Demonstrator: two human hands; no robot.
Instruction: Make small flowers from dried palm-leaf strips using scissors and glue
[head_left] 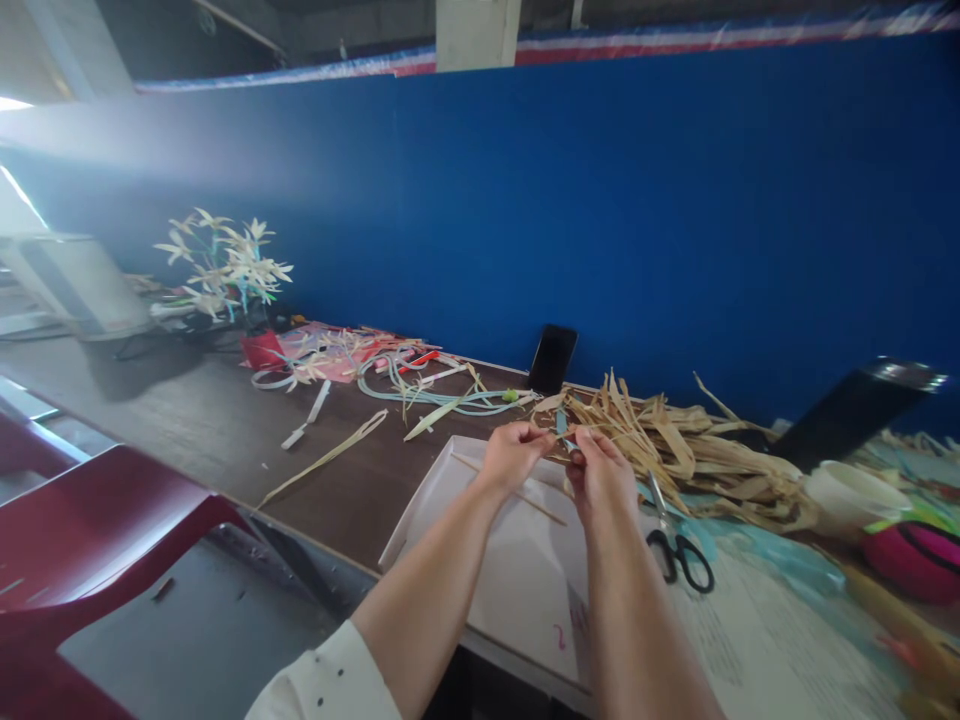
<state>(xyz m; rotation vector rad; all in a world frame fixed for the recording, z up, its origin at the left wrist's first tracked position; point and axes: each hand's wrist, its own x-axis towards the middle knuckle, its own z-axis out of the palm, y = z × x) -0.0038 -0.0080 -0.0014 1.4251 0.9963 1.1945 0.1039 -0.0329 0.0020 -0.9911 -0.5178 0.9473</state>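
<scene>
Above a shallow white box lid (517, 590), my left hand (516, 455) and my right hand (604, 474) are close together, fingertips pinched. Between them runs a thin yellowish strip (564, 436), which looks like dried plant fibre; both hands grip it. Much of the strip is hidden by the fingers. Thin sticks (544, 512) lie in the lid under my hands. Just right of my right hand, black-handled scissors (681, 562) rest partly against a heap of dried husks (660, 435).
A dark phone (553, 358) leans on the blue partition (637, 200). Pale blue tubing (375, 385) and a looped straw-coloured strand (330, 460) lie to the left, before husk flowers (232, 260). A white cup (855, 495) stands right; a red chair (112, 540) is at left.
</scene>
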